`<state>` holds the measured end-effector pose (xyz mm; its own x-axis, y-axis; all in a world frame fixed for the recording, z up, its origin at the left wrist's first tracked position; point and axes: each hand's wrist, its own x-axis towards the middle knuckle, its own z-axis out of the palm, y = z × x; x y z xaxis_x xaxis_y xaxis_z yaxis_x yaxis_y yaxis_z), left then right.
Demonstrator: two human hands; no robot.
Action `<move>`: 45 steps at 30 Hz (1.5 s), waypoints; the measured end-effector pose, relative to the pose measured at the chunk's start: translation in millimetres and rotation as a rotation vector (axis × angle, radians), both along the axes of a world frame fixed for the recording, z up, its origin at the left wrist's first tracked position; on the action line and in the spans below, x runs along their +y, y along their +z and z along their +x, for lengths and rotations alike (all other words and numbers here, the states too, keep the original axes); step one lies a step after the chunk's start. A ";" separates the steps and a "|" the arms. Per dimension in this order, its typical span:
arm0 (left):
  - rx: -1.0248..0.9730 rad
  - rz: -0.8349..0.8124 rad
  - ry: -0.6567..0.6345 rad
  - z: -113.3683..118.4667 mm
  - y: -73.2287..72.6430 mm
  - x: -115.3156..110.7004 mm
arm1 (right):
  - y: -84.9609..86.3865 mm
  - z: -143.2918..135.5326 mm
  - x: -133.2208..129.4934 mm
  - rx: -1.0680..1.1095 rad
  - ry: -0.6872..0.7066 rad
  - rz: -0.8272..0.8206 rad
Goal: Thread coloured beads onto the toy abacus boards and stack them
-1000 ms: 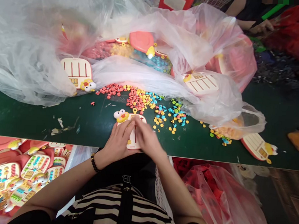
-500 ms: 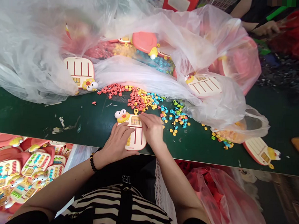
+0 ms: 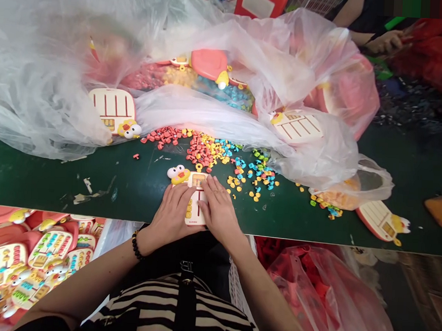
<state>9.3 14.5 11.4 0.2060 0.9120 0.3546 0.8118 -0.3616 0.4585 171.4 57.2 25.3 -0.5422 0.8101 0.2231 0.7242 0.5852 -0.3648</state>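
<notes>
Cream board [image 3: 195,215] under both hands [image 3: 171,208] [image 3: 220,209]

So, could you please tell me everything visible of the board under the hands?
The cream, plastic-looking board lies face up by the near edge of the table. It bears a yellow duck-like head with white eyes, a ring, a tan panel, dark slots and yellow pieces. The left hand holds its left side; the right hand covers its right.

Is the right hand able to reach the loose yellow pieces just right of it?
Probably yes: the right hand rests on the toy board, but the loose yellow pieces lie uncovered beside that hand on the green table, nothing visibly between.
</notes>
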 end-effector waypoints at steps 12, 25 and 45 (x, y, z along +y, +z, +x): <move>0.220 -0.002 -0.040 1.4 7.6 6.7 | 5.2 31.6 49.6 0.160 -0.405 0.095; 0.280 -0.012 -0.075 3.2 23.2 8.8 | 5.9 -3.4 53.3 0.332 -0.244 -0.035; 0.220 0.016 -0.092 2.5 24.0 14.2 | -1.7 -12.2 65.2 0.387 -0.405 -0.145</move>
